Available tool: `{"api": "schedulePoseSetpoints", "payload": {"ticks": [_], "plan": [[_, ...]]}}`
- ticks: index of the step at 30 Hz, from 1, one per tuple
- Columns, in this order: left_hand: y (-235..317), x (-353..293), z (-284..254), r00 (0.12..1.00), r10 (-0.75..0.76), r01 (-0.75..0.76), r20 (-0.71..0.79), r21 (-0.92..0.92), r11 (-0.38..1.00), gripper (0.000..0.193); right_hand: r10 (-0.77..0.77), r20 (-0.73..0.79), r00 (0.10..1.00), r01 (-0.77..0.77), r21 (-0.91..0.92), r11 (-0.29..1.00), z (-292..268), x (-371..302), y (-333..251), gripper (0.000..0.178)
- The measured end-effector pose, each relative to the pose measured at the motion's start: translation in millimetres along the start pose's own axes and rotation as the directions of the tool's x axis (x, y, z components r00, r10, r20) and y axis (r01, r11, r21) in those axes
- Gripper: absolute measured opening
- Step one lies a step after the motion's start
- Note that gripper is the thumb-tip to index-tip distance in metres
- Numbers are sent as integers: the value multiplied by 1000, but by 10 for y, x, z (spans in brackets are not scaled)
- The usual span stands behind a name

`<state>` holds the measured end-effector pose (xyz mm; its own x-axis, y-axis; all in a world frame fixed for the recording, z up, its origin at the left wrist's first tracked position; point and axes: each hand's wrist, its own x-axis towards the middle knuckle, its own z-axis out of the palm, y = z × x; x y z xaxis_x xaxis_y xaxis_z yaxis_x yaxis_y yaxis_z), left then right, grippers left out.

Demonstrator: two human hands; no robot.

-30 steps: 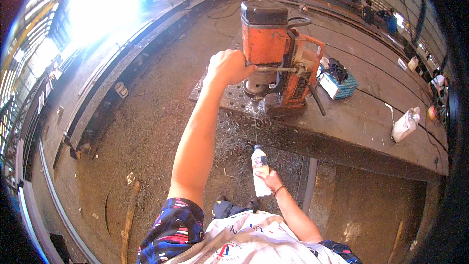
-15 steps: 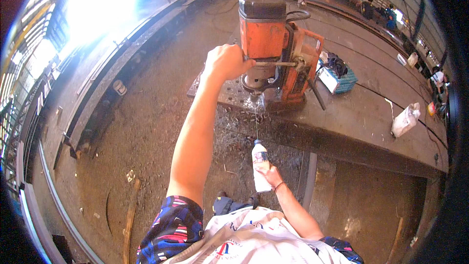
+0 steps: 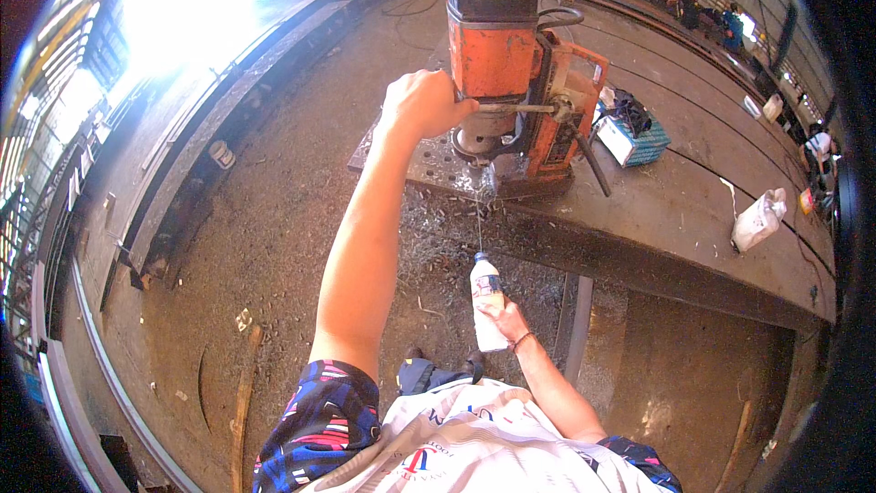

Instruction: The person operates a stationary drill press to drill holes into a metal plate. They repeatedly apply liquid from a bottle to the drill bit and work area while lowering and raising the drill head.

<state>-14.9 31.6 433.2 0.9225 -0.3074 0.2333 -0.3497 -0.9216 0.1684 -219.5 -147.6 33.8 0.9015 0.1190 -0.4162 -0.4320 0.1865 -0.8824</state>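
Observation:
An orange magnetic drill (image 3: 495, 59) with a black top stands upright on a steel plate drilled with holes (image 3: 429, 164). My left hand (image 3: 420, 108) is closed round the end of its feed lever (image 3: 520, 109), on the drill's left side. Lower down, my right hand (image 3: 505, 318) grips a plastic bottle (image 3: 486, 288) with a blue cap and whitish contents. A thin jet of liquid runs from the cap up to the drill's lower end, where the wet metal glistens. Glare and splashing liquid partly hide the cutter.
Right of the drill, a blue-and-white box (image 3: 631, 141) with dark cloth on it sits on a broad steel beam (image 3: 693, 192). A white jug (image 3: 759, 221) stands farther right. Metal chips (image 3: 429, 219) litter the ground below. People (image 3: 818, 151) are at the far right.
The whole view has shifted slightly, so the drill and both hands sit a little higher. Both grips are the same, and the jet still runs.

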Motion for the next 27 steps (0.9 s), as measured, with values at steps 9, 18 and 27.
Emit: {"api": "schedulePoseSetpoints", "payload": {"ticks": [9,18,27], "plan": [[-53,-1,66,997,35,-35,-71,8,999,48,-42,-15,999,41,-17,999,44,-63,-81,33],[-38,-9,91,998,29,-28,-54,5,1000,47,0,-6,1000,0,66,998,38,-100,-126,32],[-31,-15,92,999,25,-24,-47,12,1000,47,1,1,1000,-1,47,999,67,-119,-138,34]]}}
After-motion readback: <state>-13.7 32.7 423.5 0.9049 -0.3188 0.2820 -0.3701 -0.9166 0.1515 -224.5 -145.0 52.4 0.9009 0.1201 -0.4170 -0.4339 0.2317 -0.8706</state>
